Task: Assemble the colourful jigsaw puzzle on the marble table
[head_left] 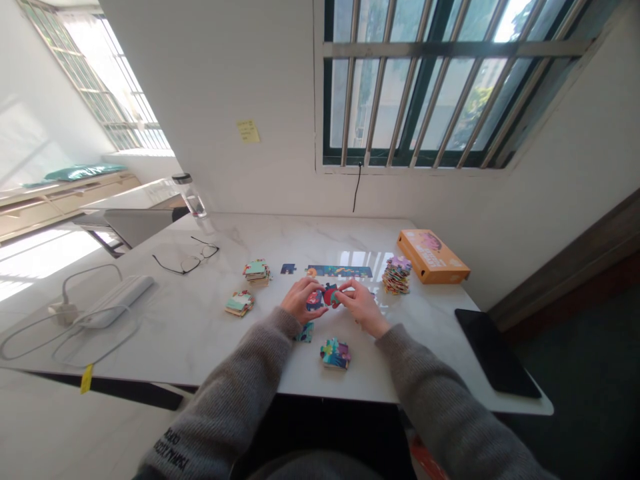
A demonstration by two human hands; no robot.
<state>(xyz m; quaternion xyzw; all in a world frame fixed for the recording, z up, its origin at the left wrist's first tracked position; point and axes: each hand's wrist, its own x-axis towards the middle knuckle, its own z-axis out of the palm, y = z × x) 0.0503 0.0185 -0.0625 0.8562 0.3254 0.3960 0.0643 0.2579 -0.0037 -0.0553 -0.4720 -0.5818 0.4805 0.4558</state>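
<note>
My left hand [299,300] is closed on a dark blue jigsaw puzzle piece [314,301] with a red and pink print, thumb and fingers at its edges. My right hand [363,307] pinches another jigsaw puzzle piece [331,295], red, green and dark blue, close beside the first; whether the two touch I cannot tell. Behind my hands lies a joined strip of dark blue puzzle pieces [340,271], with a single piece [289,269] to its left. A teal piece [305,332] lies partly under my left wrist. Nearer me is a small stack of pieces [335,354].
Puzzle stacks stand at left [257,272], nearer left [240,303] and right [397,275]. An orange box [433,257] and black tablet [495,352] lie at right. Eyeglasses [187,265], a power strip [117,301] with cables and a bottle [190,195] are at left.
</note>
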